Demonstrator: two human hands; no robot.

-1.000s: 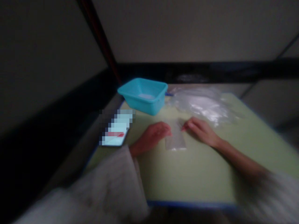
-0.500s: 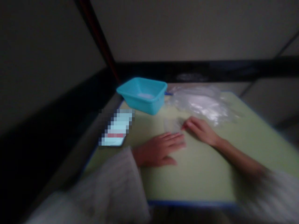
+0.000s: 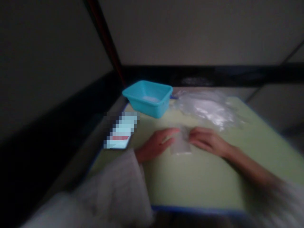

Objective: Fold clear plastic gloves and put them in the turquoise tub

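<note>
A small clear plastic bag (image 3: pixel 181 146) lies flat on the table between my two hands. My left hand (image 3: pixel 155 144) is at the bag's left side, thumb and fingers apart, with the fingertips over its upper left part. At the opposite edge, my right hand (image 3: pixel 210 140) has its fingers bent and pressed together on the bag's upper right side. Blur hides the exact contact of the fingertips. Behind my right hand lies a heap of clear plastic bags (image 3: pixel 206 106).
A turquoise plastic basin (image 3: pixel 148 107) stands at the table's back left, with something whitish inside. A phone (image 3: pixel 122 131) with a lit, pixelated screen lies near the left edge. The pale green table (image 3: pixel 197 186) has a blue rim, and walls rise behind and left.
My left hand has lifted from lying flat and drawn back slightly, its thumb and fingers now apart. The small bag has come nearer to me, and my right hand has moved down with it.
</note>
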